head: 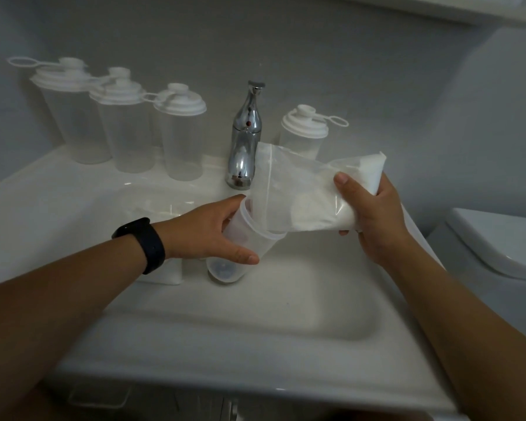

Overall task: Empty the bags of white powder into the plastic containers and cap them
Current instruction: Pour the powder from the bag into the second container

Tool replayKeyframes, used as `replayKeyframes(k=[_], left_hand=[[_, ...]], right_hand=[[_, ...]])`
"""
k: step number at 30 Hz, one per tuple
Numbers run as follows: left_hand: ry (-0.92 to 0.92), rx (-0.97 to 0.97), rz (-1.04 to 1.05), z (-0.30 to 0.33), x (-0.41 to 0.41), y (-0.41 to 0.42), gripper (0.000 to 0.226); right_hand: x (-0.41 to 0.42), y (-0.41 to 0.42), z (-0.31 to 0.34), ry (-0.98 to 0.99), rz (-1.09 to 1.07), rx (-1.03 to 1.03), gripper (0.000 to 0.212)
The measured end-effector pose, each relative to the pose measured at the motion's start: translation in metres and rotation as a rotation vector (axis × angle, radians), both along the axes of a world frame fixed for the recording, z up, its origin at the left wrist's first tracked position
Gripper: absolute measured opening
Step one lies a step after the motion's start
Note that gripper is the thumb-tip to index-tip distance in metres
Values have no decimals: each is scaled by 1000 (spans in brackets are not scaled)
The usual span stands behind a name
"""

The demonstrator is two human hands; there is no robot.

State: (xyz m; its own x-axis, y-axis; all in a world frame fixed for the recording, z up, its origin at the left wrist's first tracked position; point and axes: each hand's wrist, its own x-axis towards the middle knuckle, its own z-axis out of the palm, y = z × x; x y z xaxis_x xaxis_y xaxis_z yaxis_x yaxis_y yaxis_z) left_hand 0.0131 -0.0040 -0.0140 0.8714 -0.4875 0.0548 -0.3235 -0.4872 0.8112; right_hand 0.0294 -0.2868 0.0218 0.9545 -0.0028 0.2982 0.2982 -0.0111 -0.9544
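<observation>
The left hand (pixel 216 232) grips a tilted open cup (pixel 243 238) above the sink (pixel 255 323). The right hand (pixel 374 214) squeezes a powder bag (pixel 310 196), its mouth inside the cup.

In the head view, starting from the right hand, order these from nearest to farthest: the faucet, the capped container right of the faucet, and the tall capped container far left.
From the right hand, which grips the powder bag:
1. Capped container right of the faucet, behind the bag.
2. Faucet, centre back of the sink.
3. Far-left capped container, at the back left corner.
</observation>
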Motion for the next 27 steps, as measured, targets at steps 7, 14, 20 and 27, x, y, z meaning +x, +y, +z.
replayKeyframes(k=[7,14,20,27], left_hand=[[6,23,-9,0,0,1,86],[8,36,-8,-1,2,2,88],[8,57,-10,-2,2,2,88],[21,60,-41,-4,3,2,97]], right_hand=[[-1,0,0,-8,0,-29,67],[-1,1,2,-9,-5,-25,65],[-3,2,2,3,-19,-36,66],[-6,3,5,4,-29,-54,61]])
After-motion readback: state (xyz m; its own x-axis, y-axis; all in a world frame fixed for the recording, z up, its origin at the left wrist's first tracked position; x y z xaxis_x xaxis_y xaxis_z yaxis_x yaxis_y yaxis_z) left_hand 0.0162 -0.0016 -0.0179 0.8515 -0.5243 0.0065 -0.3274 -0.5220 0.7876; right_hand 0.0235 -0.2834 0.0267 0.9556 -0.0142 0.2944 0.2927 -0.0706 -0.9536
